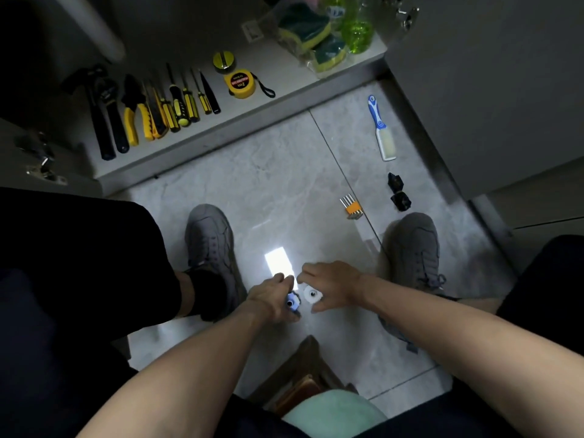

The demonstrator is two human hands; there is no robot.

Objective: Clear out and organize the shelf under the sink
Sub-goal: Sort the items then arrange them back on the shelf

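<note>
A small blue roll (291, 303) is gripped by the left hand (274, 300) low above the floor (252, 197); the fingers (284, 279) are curled round it, so their gap is narrow. A white roll (311, 294) is held by the right hand (331, 287), just beside the blue roll at its 3 o'clock; the thumb is seen below it and the fingers are bent over its top. What the two rolls are cannot be told.

The shelf (196, 134) under the sink is seen at 12 o'clock from the hands. On it a row of yellow-and-black hand tools (151, 109) is laid out at its 9 o'clock end, a yellow tape measure (240, 84) near the middle, and bagged sponges (311, 39) beside a green bottle (358, 30) at its 3 o'clock end.

On the floor at 1 o'clock from the hands, a blue-handled brush (380, 129), two black pieces (398, 192) and an orange key set (350, 206) are seen, well apart from the hands.
</note>
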